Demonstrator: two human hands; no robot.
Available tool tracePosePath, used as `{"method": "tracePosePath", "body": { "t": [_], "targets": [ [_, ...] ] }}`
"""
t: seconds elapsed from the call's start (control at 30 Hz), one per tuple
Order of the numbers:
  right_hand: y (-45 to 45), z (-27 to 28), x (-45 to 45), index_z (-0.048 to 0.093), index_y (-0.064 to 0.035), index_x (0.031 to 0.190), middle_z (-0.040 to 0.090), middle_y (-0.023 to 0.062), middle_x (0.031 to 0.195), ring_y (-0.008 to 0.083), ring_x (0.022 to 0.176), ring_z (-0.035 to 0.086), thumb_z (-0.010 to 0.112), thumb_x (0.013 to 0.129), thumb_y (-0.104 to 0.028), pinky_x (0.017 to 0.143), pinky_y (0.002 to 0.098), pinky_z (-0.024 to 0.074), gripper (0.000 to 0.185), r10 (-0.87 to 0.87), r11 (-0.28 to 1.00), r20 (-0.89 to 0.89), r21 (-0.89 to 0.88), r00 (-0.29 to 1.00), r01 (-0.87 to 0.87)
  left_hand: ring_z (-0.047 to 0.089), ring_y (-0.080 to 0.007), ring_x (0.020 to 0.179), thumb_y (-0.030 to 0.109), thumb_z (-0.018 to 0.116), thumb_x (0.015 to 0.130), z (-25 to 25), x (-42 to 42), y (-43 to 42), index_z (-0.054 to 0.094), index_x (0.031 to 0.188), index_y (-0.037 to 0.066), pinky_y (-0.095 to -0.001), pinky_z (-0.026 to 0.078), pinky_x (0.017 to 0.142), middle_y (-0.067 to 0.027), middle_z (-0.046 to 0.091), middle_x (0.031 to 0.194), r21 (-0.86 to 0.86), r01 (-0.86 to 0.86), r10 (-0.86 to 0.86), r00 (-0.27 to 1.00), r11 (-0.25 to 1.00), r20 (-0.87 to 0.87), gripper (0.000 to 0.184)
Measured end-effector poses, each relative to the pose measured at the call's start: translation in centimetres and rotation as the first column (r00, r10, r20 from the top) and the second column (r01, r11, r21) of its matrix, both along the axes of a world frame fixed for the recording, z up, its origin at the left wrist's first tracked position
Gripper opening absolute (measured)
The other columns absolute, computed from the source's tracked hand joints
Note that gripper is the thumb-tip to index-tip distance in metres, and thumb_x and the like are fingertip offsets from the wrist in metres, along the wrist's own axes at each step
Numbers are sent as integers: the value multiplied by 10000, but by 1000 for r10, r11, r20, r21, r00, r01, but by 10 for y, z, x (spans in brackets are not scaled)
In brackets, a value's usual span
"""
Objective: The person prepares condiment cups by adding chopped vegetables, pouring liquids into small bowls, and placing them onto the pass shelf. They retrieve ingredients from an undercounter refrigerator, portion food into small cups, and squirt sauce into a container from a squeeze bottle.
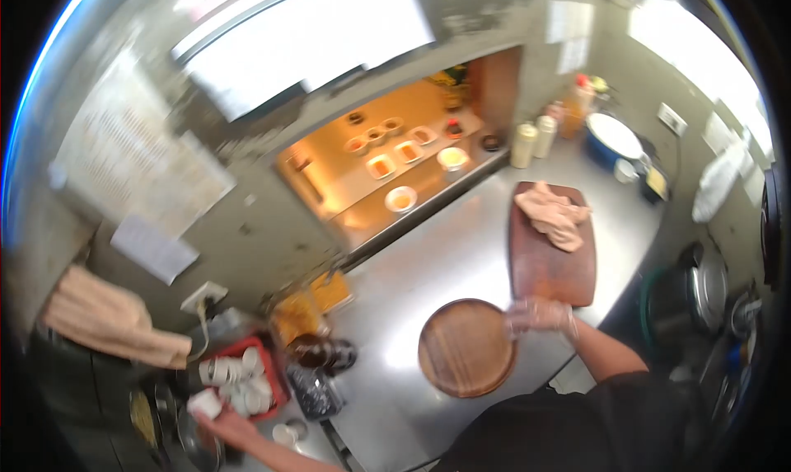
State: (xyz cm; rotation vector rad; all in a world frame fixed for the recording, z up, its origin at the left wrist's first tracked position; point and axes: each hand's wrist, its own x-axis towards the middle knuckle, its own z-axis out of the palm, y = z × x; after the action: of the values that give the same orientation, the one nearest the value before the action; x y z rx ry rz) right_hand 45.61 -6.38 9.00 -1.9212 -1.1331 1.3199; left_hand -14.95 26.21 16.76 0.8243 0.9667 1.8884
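At the lower left my left hand (227, 431) is closed around a small white cup (204, 404), just beside a red basket (276, 394) of similar white cups (247, 389). My right hand (540, 316), in a clear plastic glove, has its fingers closed on the right rim of a round wooden board (466, 348), which lies on the steel counter (395, 299). Just beyond that hand lies a brown rectangular cutting board (550, 270) with a crumpled peach cloth (556, 215) on it. The hands are somewhat blurred.
Left of the round board stand a dark brown jar (317, 352), a black container (315, 392) and yellow-orange food trays (298, 315). Squeeze bottles (524, 145) and a blue-sided tub (614, 138) are at the back right. Small bowls (401, 200) sit in the serving window.
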Motion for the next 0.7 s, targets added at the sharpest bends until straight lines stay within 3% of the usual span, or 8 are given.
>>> {"method": "tracePosePath", "body": {
  "t": [0.07, 0.13, 0.2, 0.33, 0.43, 0.53, 0.6, 0.7],
  "targets": [
    [-8, 17, 41, 671, -74, 1099, 705, 90, 962, 186, 921, 705, 678, 964, -262, 752, 323, 584, 231, -429, 841, -585, 19, 688, 541, 599, -300, 1119, 291, 616, 976, -14, -6, -17, 484, 1383, 26, -437, 496, 961, -187, 593, 1250, 121, -56, 68, 993, 991, -96, 503],
    [-10, 68, 84, 623, -69, 1086, 672, 53, 946, 185, 847, 679, 679, 961, -235, 722, 327, 564, 215, -486, 621, -751, 63, 447, 781, 585, -309, 1134, 113, 617, 967, -67, -26, -32, 571, 1296, -43, -423, 510, 971, -181, 603, 1232, 333, -168, 373, 434, 928, -820, 367],
    [-8, 11, 199, 588, -109, 1127, 627, 16, 918, 164, 874, 639, 655, 976, -302, 723, 312, 540, 254, -476, 472, -802, 112, 360, 874, 591, -320, 1122, 140, 598, 980, 47, 157, -121, 574, 1277, -73, -440, 518, 966, -188, 615, 1237, -108, -230, 187, 933, 967, -307, 366],
    [12, -51, 396, 403, -36, 1423, 540, 141, 1325, 267, 1075, 619, 708, 941, -283, 896, 363, 559, 621, -271, 243, -961, -119, -50, 963, 599, -318, 1108, 201, 640, 959, 7, 267, -197, 584, 1226, -100, -421, 513, 986, -194, 619, 1231, -466, -338, -33, 780, 818, -625, 406],
    [68, -62, 471, 310, -8, 1486, 404, 203, 1476, 368, 1133, 594, 700, 944, -277, 977, 435, 540, 720, -138, 154, -920, -387, -368, 909, 542, -310, 1278, 460, 701, 919, -112, 310, -224, 488, 1455, -19, -447, 386, 1112, -143, 628, 1335, -557, 93, -311, 898, 826, -311, 750],
    [111, -73, 532, 285, 49, 1504, 611, 200, 1226, 367, 1093, 638, 710, 936, -331, 981, 371, 534, 805, -78, 160, -807, -590, -586, 791, 633, -259, 1082, -12, 735, 774, -105, 451, -266, 466, 1390, -1, -396, 543, 959, -154, 609, 1241, -483, 112, -329, 859, 869, -393, 672],
    [131, -80, 560, 460, 23, 1386, 640, 157, 1237, 287, 1103, 646, 708, 895, -301, 979, 336, 524, 638, -727, 260, -489, 454, 482, 852, 624, -244, 1080, 97, 861, 665, -60, 544, -304, 484, 1311, 13, -378, 531, 931, -139, 599, 1204, -568, 41, -481, 584, 822, -654, 753],
    [143, -34, 565, 571, -13, 1313, 673, 102, 1237, 245, 1101, 657, 804, 749, -381, 996, 332, 507, 713, -822, 569, 247, 410, 514, 713, 598, -299, 1131, 216, 864, 670, -112, 594, -329, 484, 1303, 25, -409, 475, 993, -156, 592, 1194, -366, 305, -464, 377, 879, -801, 763]
  ]
}}
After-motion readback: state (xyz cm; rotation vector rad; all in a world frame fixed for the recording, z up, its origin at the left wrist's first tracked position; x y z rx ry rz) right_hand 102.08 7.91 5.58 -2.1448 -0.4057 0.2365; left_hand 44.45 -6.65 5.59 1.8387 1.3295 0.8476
